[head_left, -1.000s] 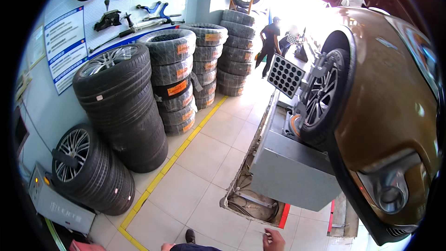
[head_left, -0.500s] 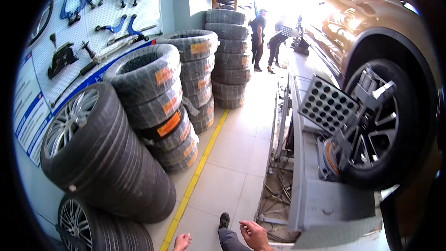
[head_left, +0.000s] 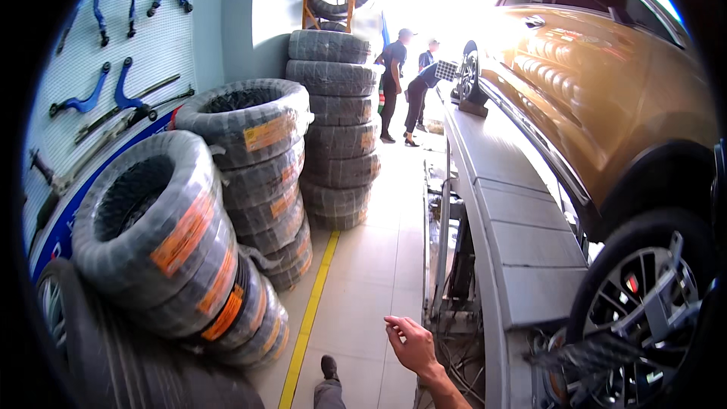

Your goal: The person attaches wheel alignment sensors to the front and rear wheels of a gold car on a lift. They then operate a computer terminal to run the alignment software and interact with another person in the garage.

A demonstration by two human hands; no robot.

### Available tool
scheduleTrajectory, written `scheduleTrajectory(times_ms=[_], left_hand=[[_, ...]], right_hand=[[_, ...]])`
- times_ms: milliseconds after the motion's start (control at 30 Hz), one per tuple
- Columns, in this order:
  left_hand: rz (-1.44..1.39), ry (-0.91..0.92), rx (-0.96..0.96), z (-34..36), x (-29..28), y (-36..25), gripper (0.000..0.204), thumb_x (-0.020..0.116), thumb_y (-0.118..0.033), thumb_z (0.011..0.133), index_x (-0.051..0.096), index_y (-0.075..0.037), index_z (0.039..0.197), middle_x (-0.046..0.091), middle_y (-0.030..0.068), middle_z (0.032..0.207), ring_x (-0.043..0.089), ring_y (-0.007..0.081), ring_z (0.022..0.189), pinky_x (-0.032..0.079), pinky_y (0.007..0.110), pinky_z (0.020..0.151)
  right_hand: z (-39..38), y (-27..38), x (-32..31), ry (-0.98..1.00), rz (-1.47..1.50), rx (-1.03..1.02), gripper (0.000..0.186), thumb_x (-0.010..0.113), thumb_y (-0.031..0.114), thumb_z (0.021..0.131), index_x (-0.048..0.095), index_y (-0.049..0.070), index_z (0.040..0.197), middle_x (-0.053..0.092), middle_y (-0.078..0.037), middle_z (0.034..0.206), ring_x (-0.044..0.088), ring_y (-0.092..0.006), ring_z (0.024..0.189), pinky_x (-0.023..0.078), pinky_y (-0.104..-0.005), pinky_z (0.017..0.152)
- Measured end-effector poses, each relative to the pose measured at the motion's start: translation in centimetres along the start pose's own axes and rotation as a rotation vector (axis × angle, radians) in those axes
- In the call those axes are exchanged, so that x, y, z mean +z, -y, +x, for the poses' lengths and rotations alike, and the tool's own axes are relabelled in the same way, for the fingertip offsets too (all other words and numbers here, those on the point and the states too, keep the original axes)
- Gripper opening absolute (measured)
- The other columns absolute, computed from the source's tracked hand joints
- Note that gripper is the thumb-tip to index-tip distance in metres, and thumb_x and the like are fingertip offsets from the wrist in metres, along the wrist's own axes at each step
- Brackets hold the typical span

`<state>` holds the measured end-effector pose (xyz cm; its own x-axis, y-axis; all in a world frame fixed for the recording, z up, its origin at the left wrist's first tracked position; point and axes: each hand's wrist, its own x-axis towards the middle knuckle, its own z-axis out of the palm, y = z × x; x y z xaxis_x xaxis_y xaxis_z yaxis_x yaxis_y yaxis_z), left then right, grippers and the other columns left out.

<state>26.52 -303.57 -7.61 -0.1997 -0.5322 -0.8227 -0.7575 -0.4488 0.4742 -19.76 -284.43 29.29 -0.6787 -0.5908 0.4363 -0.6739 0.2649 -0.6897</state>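
Observation:
My right hand (head_left: 411, 342) hangs over the walkway, beside the grey vehicle lift (head_left: 492, 257). It holds nothing and touches nothing; its fingers are loosely bent and somewhat apart. My left hand is out of view. To the right, a bronze car (head_left: 606, 98) stands raised on the lift. Its nearest wheel (head_left: 617, 284) carries a metal clamp (head_left: 666, 307) with a dark dotted target board (head_left: 598, 356). My shoe (head_left: 329, 367) is on the pale tiled floor (head_left: 356, 295), just right of a yellow line (head_left: 312, 310).
Wrapped tyres stand on the left in a near stack (head_left: 182, 250), a middle stack (head_left: 265, 159) and a far stack (head_left: 333, 129). A bare tyre stack (head_left: 129, 341) fills the lower left. Blue car arms (head_left: 132, 87) hang on a pegboard. Several people (head_left: 394, 68) stand ahead by the bright doorway.
The view has moved forward along the walkway, and the tyre stacks and car wheel are nearer. My left hand has left the view. My right hand has risen in the picture.

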Motion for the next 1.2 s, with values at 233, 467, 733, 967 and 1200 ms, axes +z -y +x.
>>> scheduleTrajectory(times_ms=[233,467,733,967,1200], left_hand=[[0.128,0.077,-0.052,14.9,1.4,-23.8,0.038,0.06,-0.038,0.106,0.068,-0.004,0.091,0.069,0.0083,0.074,0.065,0.0201,0.059,0.052,0.039,0.051],[0.206,0.004,0.204,31.5,1.1,-58.3,0.038,0.06,-0.037,0.106,0.067,-0.005,0.089,0.067,0.0077,0.071,0.063,0.02,0.055,0.05,0.039,0.048],[0.101,0.112,0.644,40.9,22.8,-94.9,0.031,0.063,-0.031,0.105,0.074,-0.001,0.106,0.078,0.0093,0.089,0.072,0.0163,0.073,0.059,0.034,0.065],[0.211,0.261,0.647,38.3,38.7,-113.3,0.035,0.065,-0.033,0.104,0.075,-0.003,0.118,0.08,0.0076,0.099,0.075,0.0156,0.088,0.058,0.031,0.078],[0.354,0.154,0.773,46.7,48.1,-137.8,0.035,0.069,-0.037,0.1,0.077,-0.006,0.116,0.08,0.0069,0.098,0.075,0.0163,0.09,0.058,0.033,0.083]], right_hand=[[16.4,-12.8,1.0,-0.115,-0.177,0.179,0.018,0.07,0.016,0.096,0.075,0.008,0.112,0.075,-0.012,0.094,0.072,-0.0264,0.076,0.058,-0.0364,0.069],[25.2,-26.5,-2.8,-0.425,-0.351,0.573,0.018,0.068,0.013,0.094,0.076,0.003,0.108,0.075,-0.017,0.099,0.073,-0.0365,0.091,0.058,-0.0432,0.083],[46.4,-43.8,-3.7,-0.561,-0.456,0.581,0.015,0.068,0.011,0.094,0.076,0.002,0.103,0.075,-0.019,0.098,0.073,-0.0377,0.091,0.058,-0.0431,0.081],[81.0,-51.1,-5.0,-0.502,-0.228,0.351,0.018,0.069,0.013,0.099,0.075,0.003,0.112,0.076,-0.014,0.096,0.073,-0.0224,0.078,0.058,-0.0341,0.07],[100.6,-68.0,-4.3,-0.371,-0.372,0.319,0.016,0.068,0.011,0.098,0.076,0.004,0.109,0.075,-0.014,0.094,0.071,-0.0275,0.076,0.058,-0.0371,0.071]])
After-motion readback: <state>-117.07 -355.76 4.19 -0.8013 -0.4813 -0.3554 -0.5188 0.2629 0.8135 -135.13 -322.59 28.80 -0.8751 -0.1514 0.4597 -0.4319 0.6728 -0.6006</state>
